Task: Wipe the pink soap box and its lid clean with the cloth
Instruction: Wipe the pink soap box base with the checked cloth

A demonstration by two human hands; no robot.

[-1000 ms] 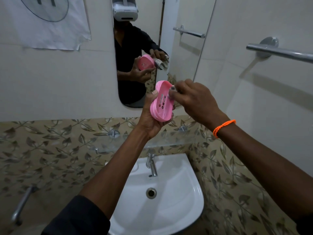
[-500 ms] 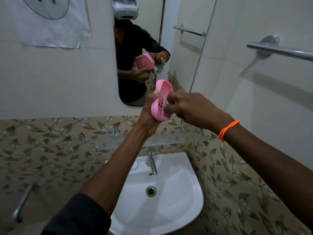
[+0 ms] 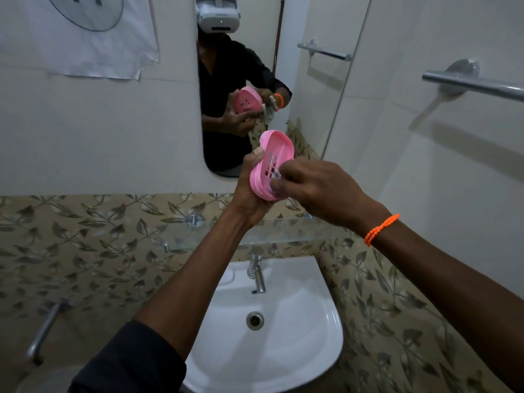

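Observation:
My left hand [image 3: 251,194] holds the pink soap box [image 3: 276,154] from below, tilted so its open inside with drain slots faces me, above the sink. My right hand [image 3: 317,188] is closed on a small pale cloth [image 3: 274,177], pressing it into the lower part of the box's inside. Most of the cloth is hidden under my fingers. The mirror [image 3: 246,80] shows the box's underside and the cloth hanging from my right hand. I see no separate lid.
A white sink [image 3: 306,350] with a chrome tap [image 3: 256,272] lies below my hands. A glass shelf [image 3: 283,231] runs along the wall under the box. A towel bar [image 3: 476,86] juts out on the right wall. A paper sheet [image 3: 85,35] hangs upper left.
My right hand has slid with the cloth from the box's upper edge down to its lower inside. The box has tipped so more of its inside faces me.

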